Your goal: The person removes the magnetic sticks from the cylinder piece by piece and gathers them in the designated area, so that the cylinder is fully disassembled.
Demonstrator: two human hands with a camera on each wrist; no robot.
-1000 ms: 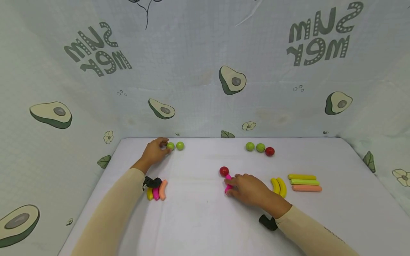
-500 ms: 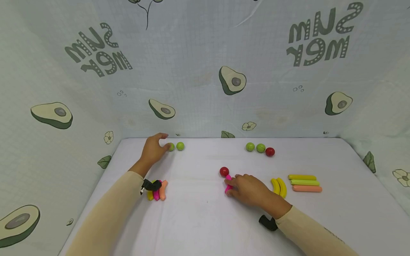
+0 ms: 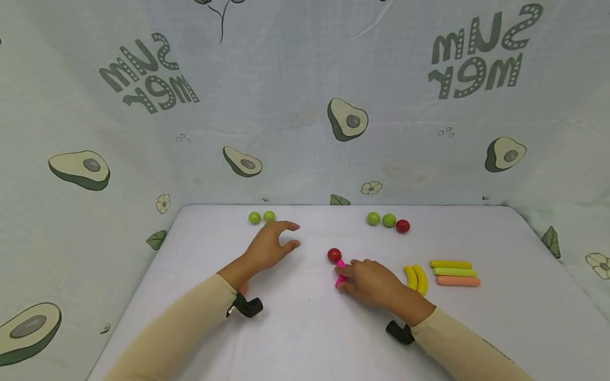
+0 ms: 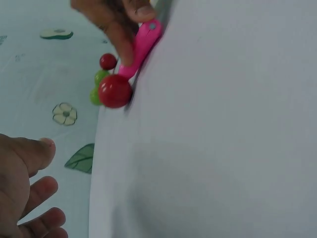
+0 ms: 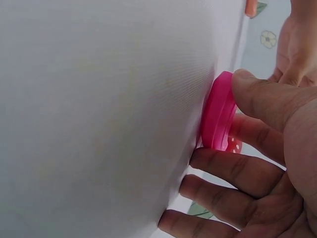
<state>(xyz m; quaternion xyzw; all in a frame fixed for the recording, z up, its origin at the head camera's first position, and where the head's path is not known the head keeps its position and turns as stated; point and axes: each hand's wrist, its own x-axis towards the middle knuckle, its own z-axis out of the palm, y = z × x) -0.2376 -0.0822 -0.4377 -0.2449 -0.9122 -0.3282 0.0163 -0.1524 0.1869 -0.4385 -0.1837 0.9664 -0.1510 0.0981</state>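
Note:
My right hand [image 3: 371, 286] pinches a pink toy banana [image 5: 218, 111] between thumb and index finger, down on the white table. Just beyond the banana's far end lies a glossy red ball [image 3: 334, 255]. My left hand [image 3: 269, 246] hovers over the table left of that ball, thumb and fingers spread apart, holding nothing. Behind it sit two green balls [image 3: 254, 217] near the back edge. The left wrist view shows the red ball [image 4: 115, 91] close to the pink banana's tip. An orange toy banana [image 3: 244, 289] is mostly hidden beneath my left wrist.
At the back right, two green balls [image 3: 388, 220] and another red ball [image 3: 402, 226] form a row. Two yellow toy bananas [image 3: 420, 279] lie beside my right wrist. Farther right are yellow, lime and orange sticks [image 3: 455, 272], side by side. A printed cloth wall [image 3: 305, 159] rises behind the table.
My left hand has left the leftmost green ball and moved right and nearer, toward the red ball. Its forearm now covers the left-hand bananas. My right hand stays put on the pink banana.

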